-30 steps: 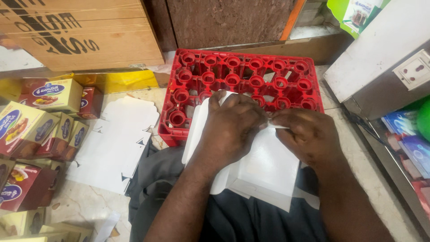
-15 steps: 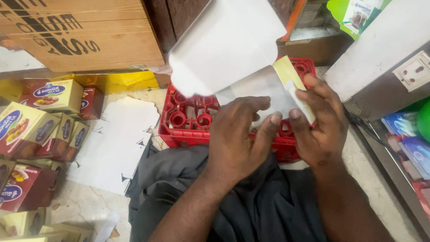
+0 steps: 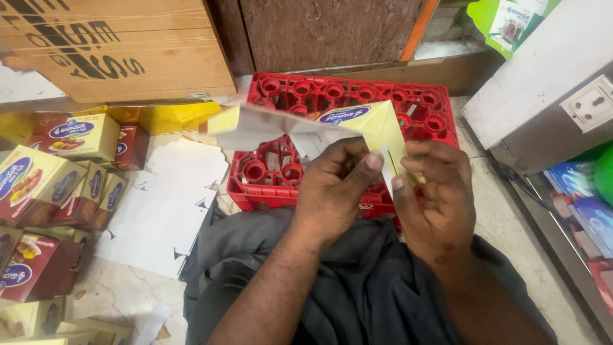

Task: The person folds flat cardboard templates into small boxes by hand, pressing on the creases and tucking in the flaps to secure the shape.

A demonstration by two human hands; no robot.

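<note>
I hold a partly folded carton blank, pale yellow outside and white inside, above a red plastic crate. My left hand pinches its middle, thumb up against the fold. My right hand grips the right-hand flap, fingers curled around its edge. One long flap sticks out to the left over the crate. My lap in dark cloth lies below both hands.
Flat white carton blanks lie on the floor at left. Several finished yellow and maroon boxes are piled at far left. A large brown cardboard box stands behind. A grey cabinet with a socket is at right.
The blank lay flat on my lap, was lifted up in front of the camera, and is now lowered and folded further, printed side showing. Both hands have shifted their grip on it.
</note>
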